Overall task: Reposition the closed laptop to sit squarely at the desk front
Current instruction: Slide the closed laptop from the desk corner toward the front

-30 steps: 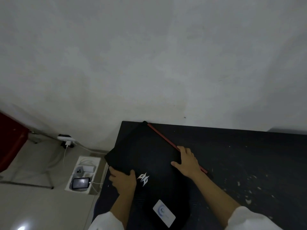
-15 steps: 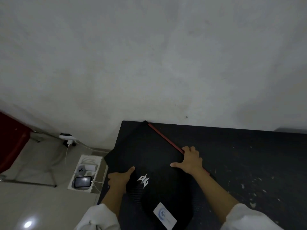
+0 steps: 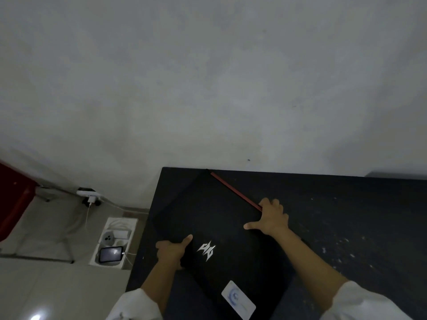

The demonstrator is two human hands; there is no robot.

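I have the closed laptop point(image 3: 215, 229) skewed on the black desk point(image 3: 346, 215), one corner almost at the wall and its red-trimmed edge point(image 3: 233, 190) running diagonally, so I hold 2 opposite sides to turn it. My left hand point(image 3: 172, 250) curls around the near-left edge, thumb on top of the lid beside the silver logo point(image 3: 206, 249), fingers tucked beneath (I judge this side is lifted slightly). My right hand point(image 3: 270, 218) lies spread on the red edge, thumb stretched across the lid, to steer the pivot. Compared with 1 second ago, my left hand has gone from resting flat on the lid to hooking under its edge, and my right has slid further along the red trim.
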